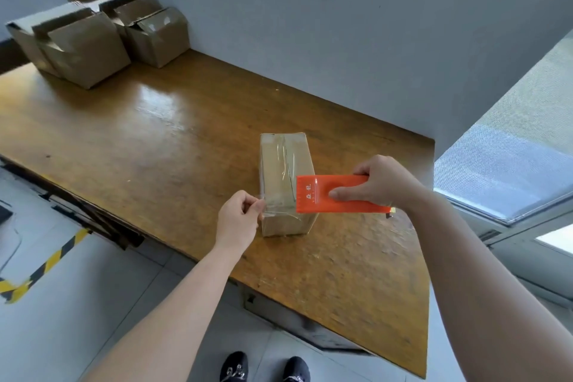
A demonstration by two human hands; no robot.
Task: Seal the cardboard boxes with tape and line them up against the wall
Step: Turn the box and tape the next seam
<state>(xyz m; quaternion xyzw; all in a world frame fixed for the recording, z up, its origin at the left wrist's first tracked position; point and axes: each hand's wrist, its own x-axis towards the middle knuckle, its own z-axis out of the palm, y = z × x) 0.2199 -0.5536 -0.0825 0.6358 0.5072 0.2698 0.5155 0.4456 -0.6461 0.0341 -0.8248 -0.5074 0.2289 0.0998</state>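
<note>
Box (286, 183) mid-table (161, 130) — margins open

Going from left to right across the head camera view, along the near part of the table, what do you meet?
Left hand pinching the clear tape → taped cardboard box → orange tape dispenser → right hand gripping it.

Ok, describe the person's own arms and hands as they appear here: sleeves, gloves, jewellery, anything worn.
Both forearms are bare along all that shows, with no sleeve in view. The left hand and the right hand wear no gloves. No watch, bracelet or ring is visible on either wrist or on the fingers that show. Nothing is marked or written on them. Below, black lace-up shoes show at the bottom edge.
</note>
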